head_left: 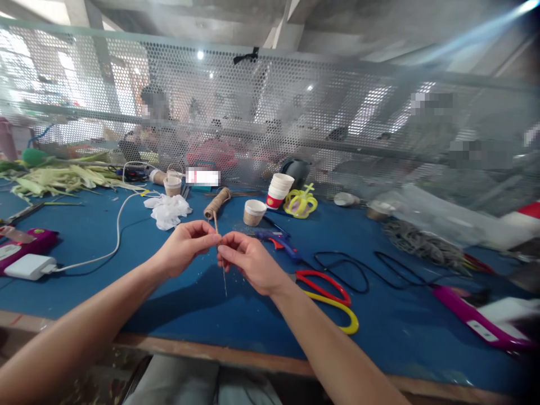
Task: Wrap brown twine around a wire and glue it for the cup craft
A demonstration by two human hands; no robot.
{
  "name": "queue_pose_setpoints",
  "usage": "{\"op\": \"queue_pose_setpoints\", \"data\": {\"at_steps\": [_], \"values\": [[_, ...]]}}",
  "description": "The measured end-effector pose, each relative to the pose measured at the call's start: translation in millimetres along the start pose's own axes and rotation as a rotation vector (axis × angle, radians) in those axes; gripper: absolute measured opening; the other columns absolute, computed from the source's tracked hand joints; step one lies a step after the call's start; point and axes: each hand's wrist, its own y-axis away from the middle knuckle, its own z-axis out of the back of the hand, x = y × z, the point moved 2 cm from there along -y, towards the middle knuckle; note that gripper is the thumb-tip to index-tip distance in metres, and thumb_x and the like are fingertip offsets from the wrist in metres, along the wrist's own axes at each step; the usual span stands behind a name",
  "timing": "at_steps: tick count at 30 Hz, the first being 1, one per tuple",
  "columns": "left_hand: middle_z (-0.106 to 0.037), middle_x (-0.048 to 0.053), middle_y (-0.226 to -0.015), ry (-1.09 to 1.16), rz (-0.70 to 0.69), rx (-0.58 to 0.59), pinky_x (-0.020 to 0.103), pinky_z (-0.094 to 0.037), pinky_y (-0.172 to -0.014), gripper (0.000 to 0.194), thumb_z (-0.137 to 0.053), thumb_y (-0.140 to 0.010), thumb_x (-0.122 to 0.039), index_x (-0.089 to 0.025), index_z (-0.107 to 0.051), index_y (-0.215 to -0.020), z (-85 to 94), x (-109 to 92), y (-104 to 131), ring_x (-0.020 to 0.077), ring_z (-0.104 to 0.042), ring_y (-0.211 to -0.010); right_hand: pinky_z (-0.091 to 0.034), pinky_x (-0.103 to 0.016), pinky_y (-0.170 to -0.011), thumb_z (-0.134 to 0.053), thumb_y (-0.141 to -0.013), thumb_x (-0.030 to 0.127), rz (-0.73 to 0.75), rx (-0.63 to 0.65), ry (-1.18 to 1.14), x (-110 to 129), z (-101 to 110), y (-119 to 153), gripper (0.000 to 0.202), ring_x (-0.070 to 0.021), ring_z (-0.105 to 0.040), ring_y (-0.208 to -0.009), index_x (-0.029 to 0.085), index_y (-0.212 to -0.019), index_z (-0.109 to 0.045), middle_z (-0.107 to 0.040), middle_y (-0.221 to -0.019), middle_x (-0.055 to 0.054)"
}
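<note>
Bare fingers (207, 241) are partly hiding a thin brown strand (215, 221); the right forearm (314, 326) is partly covering red-and-yellow-handled scissors (333, 301); the left edge is cropping a magenta power strip (45, 239).

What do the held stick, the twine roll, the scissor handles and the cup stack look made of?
Thin stick: matte brown, perhaps wood or wrapped wire; too small to tell.
Twine roll: probably rough natural fibre; tan, dull strands.
Scissor handles: likely plastic; smooth, evenly coloured red and yellow loops.
Cup stack: likely paper; thin nested white rims, red printed lower wall.
</note>
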Motion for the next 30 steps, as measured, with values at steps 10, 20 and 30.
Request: {"op": "queue_pose_setpoints", "data": {"at_steps": [10, 20, 30], "values": [[-0.054, -0.003, -0.057, 0.006, -0.001, 0.051, 0.018, -0.031, -0.047, 0.023, -0.074, -0.059, -0.026, -0.012, -0.056, -0.06, -1.9, -5.9, 2.6, 0.0039, -0.042, -0.049, -0.037, -0.022, -0.052, -0.066, -0.068, 0.03, -0.005, 0.002, -0.005, -0.7, -0.1, 2.4, 0.021, -0.0071, -0.05, -0.053, 0.016, -0.072, -0.052, -0.054, -0.059, 0.004], [-0.05, -0.005, -0.055, -0.077, -0.002, -0.014, 0.018, -0.029, -0.048, 0.022, -0.071, -0.061, -0.027, -0.012, -0.055, -0.06, -2.4, -0.8, 0.5, 0.0037, -0.039, -0.048, -0.038, -0.023, -0.051, -0.062, -0.071, 0.031, 0.053, -0.091, 0.145, -1.5, -2.1, 0.6, 0.019, -0.0068, -0.045, -0.05, 0.017, -0.07, -0.05, -0.049, -0.058, 0.006], [-0.056, -0.002, -0.064, -0.177, -0.043, 0.083, 0.019, -0.033, -0.051, 0.015, -0.069, -0.062, -0.023, -0.013, -0.059, -0.067, 4.5, -8.7, 0.0, 0.0054, -0.044, -0.054, -0.035, -0.021, -0.045, -0.067, -0.067, 0.033, 0.0, -0.04, -0.029, -1.4, 0.8, 0.2, 0.024, -0.0064, -0.046, -0.049, 0.016, -0.072, -0.05, -0.051, -0.058, 0.005]]}}
